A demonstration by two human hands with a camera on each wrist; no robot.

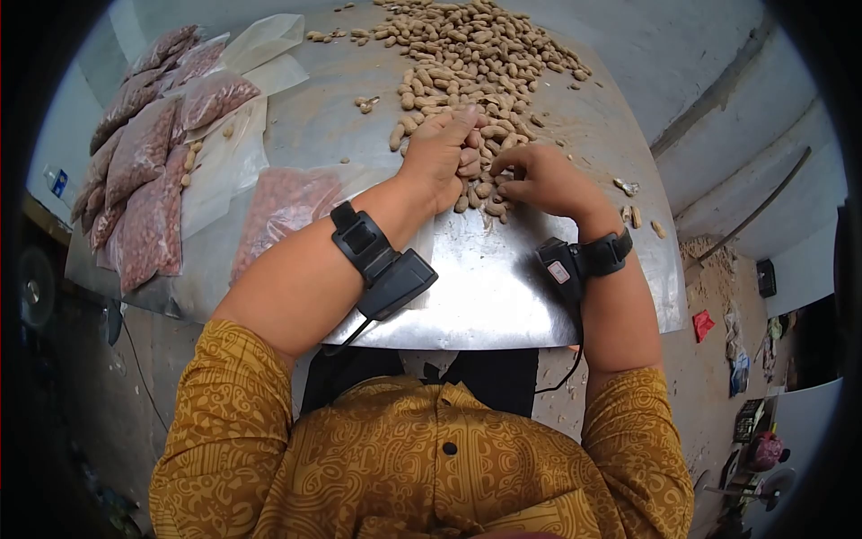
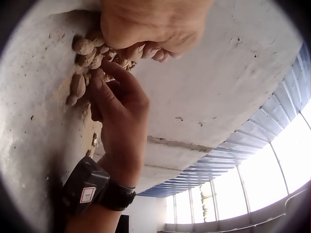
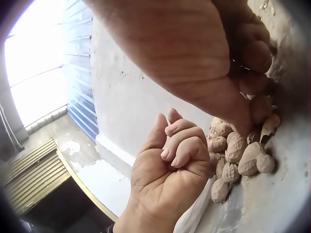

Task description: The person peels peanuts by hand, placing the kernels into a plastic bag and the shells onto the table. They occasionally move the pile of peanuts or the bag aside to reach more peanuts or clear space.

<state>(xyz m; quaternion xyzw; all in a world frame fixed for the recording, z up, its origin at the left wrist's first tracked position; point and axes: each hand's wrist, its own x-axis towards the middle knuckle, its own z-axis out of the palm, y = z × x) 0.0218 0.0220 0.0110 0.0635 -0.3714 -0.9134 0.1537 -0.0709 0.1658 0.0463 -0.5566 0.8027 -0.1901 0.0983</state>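
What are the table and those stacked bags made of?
The table looks like smooth metal, maybe steel: it's silvery grey and shines brightly where light hits. The stacked bags seem to be thin, glossy plastic, because they're wrinkly and see-through. I can't tell exactly which plastic.

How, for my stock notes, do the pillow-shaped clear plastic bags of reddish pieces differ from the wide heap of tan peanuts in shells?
The filled bags look reddish; the peanut heap is tan. The filled bags are separate packets, stacked, while the peanut heap lies loose and spread out. Both rest on the shiny metal table.
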